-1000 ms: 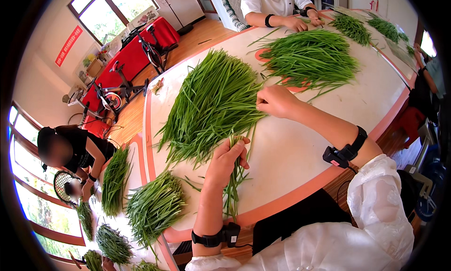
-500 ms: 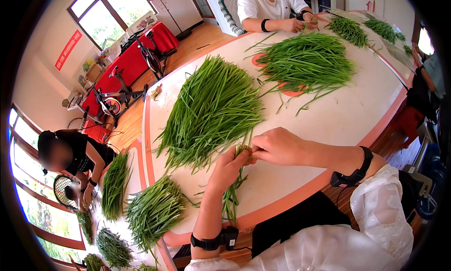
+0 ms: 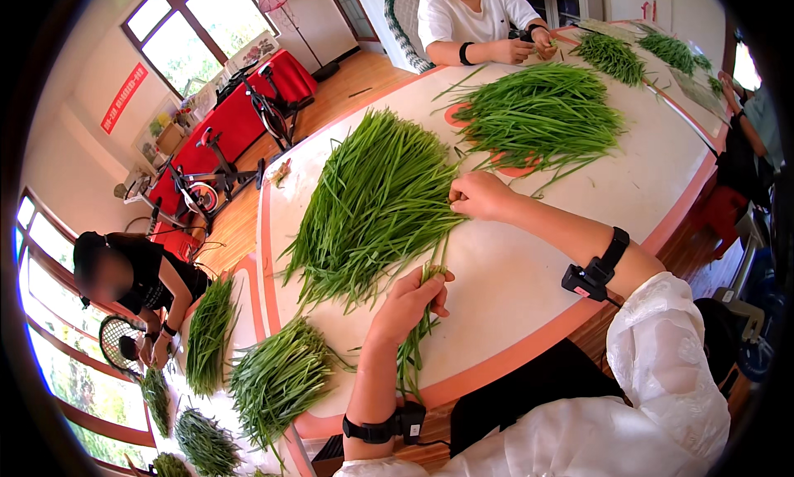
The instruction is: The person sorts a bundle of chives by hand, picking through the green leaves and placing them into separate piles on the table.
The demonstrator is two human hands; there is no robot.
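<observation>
Held a thin bunch of green stalks (image 3: 411,357) in the curled fingers (image 3: 439,296) of the left hand (image 3: 407,303). Held the right hand (image 3: 484,195) out on a slanting forearm (image 3: 571,226), with fingers pinched at the right edge of the big green pile (image 3: 372,204) on the desk (image 3: 529,270); could not tell about any stalk between them. Wore black armbands (image 3: 368,431) with labels (image 3: 413,430) too small to read. Had, at upper left, a red wall banner (image 3: 124,97) with pale writing.

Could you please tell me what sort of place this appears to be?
Probably a shared activity or recreation room, though I cannot be certain: exercise bikes stand by a red-draped table, and heaps of long green leaves lie on a large pale table.
</observation>
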